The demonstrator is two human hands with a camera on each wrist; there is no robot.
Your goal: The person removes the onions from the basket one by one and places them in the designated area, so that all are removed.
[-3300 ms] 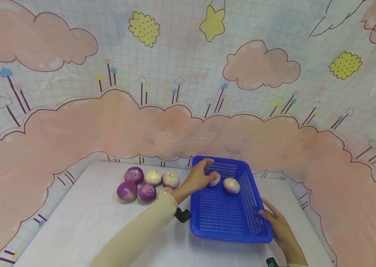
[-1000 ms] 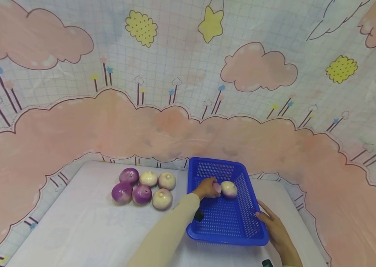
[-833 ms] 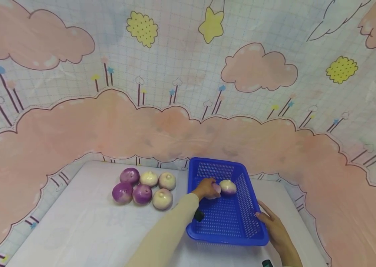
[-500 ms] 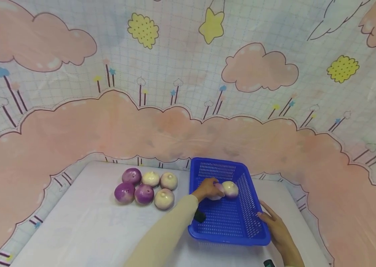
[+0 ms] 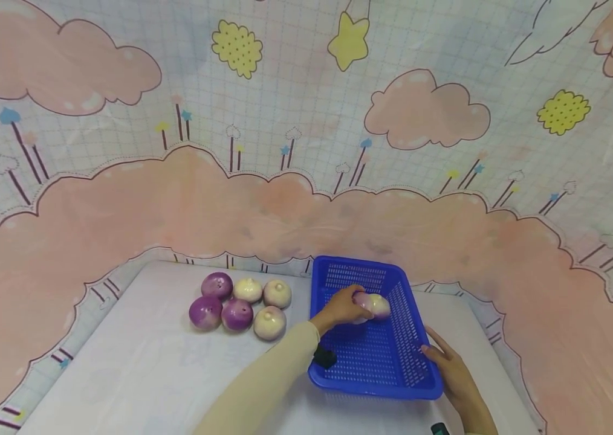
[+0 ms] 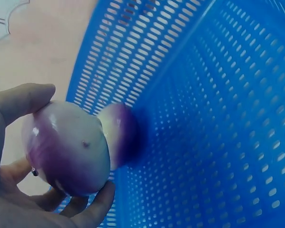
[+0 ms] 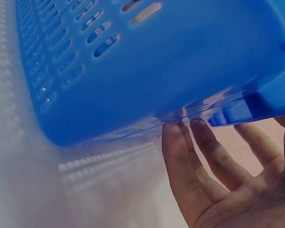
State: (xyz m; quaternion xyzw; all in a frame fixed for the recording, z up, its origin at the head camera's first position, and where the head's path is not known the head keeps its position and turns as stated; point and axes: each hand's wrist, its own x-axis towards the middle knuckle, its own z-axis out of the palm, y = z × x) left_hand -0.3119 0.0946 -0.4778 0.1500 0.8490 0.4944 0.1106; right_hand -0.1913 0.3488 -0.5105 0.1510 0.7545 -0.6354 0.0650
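Observation:
My left hand point(image 5: 347, 307) is inside the blue plastic basket point(image 5: 374, 389) and grips a purple-and-white turnip point(image 6: 68, 147), thumb on one side and fingers curled round the other. Right against it, in the head view, sits a second turnip point(image 5: 380, 307) near the basket's back right; the left wrist view shows that turnip point(image 6: 117, 135) partly hidden behind the held one. My right hand point(image 5: 453, 365) holds the basket's right rim. In the right wrist view its fingers point(image 7: 178, 156) touch the outer wall below the rim, the thumb mostly out of frame.
Several turnips point(image 5: 237, 315) stand in two rows on the white tabletop point(image 5: 138, 362), left of the basket. Some show purple ends up, others white ends. A patterned cloth backdrop point(image 5: 285, 223) rises behind the table.
My left hand has moved from the basket's back left forward and then rightward, bringing its turnip up against the other one. My right hand stays at the rim.

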